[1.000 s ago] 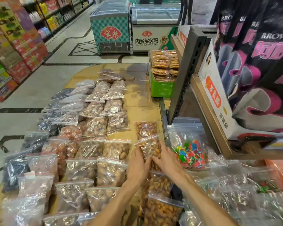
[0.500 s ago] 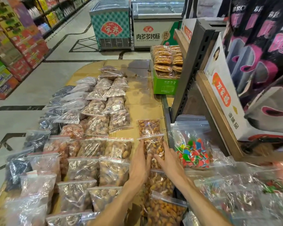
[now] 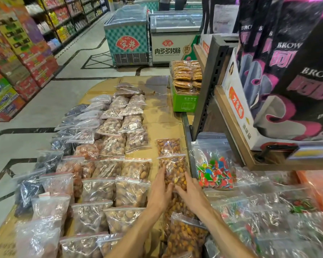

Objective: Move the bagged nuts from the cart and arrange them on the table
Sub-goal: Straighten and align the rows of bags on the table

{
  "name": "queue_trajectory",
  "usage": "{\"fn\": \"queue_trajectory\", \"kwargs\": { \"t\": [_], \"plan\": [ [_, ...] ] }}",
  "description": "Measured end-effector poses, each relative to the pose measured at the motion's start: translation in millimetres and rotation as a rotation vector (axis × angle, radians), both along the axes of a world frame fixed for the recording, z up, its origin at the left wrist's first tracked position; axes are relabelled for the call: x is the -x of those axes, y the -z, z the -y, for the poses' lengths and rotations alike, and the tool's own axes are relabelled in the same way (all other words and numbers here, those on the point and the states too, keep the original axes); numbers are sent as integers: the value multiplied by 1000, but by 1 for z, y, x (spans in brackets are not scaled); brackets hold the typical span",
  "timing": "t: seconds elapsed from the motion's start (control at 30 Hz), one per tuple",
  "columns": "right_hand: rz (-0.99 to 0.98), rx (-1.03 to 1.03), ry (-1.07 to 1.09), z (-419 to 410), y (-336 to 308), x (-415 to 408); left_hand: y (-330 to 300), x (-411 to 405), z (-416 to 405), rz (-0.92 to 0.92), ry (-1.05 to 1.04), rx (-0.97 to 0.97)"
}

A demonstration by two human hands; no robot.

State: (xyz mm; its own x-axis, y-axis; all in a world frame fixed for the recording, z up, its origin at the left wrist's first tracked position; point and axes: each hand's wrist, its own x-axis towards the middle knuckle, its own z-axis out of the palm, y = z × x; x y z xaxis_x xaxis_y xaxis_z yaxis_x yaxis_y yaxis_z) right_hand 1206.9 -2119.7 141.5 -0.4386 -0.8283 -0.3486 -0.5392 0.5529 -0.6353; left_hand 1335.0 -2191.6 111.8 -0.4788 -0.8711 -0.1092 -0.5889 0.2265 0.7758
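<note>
A clear zip bag of orange-brown nuts [image 3: 173,169] lies on the cardboard-covered table [image 3: 162,118], in the rightmost column behind another such bag [image 3: 168,146]. My left hand [image 3: 159,190] presses its left lower edge and my right hand [image 3: 191,192] its right lower edge, fingers spread flat on the bag. More bags of the same nuts [image 3: 185,237] lie nearer to me in that column. Rows of bagged nuts [image 3: 112,146] fill the table's left and middle.
A bag of coloured candy [image 3: 213,168] leans right of my hands, with several clear bags [image 3: 268,211] heaped further right. A dark shelf upright [image 3: 211,86] and wooden shelf [image 3: 229,127] rise on the right. A green crate of biscuits [image 3: 185,101] stands behind. Freezers [image 3: 127,38] stand across the aisle.
Both hands have stayed on the nut bag, shifting slightly along its lower edges as they settle it on the table. The view has tilted a little.
</note>
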Motion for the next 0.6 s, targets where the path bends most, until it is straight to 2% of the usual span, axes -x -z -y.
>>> {"fn": "queue_trajectory", "kwargs": {
  "t": [0.17, 0.27, 0.4, 0.6],
  "plan": [
    [34, -15, -12, -3, 1, 2, 2, -4, -5, -46, -21, 7],
    [22, 66, -1, -15, -5, 1, 2, -8, -15, -99, -46, -23],
    [-77, 165, 12, -47, -9, -5, 5, -22, -37, -115, -57, -57],
    [-285, 61, -84, -66, 8, -15, 15, -31, -60, 5, -159, -136]
  ]
}}
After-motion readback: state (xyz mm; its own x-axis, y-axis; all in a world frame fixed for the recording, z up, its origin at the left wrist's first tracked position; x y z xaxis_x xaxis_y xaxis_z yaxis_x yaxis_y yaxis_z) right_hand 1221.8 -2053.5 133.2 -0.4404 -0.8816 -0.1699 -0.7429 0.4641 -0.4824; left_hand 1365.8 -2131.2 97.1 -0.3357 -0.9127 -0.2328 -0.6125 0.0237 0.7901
